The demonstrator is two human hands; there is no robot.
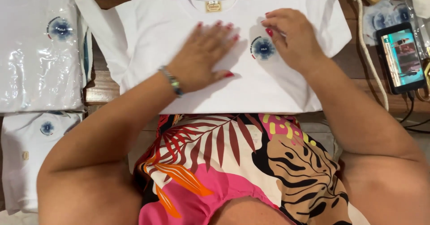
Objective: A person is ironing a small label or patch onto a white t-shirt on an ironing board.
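A white T-shirt lies flat on the wooden table, its collar and small tan neck label pointing away from me. A round blue emblem is printed on its chest. My left hand rests palm down on the shirt's middle, fingers spread, a beaded bracelet on the wrist. To the right of the emblem, my right hand lies on the fabric with fingers curled, touching the cloth just above the emblem. Neither hand lifts anything.
Folded white shirts in clear plastic bags are stacked at the left, more of them lower left. At right a smartphone with a lit screen lies by a white cord and black cables.
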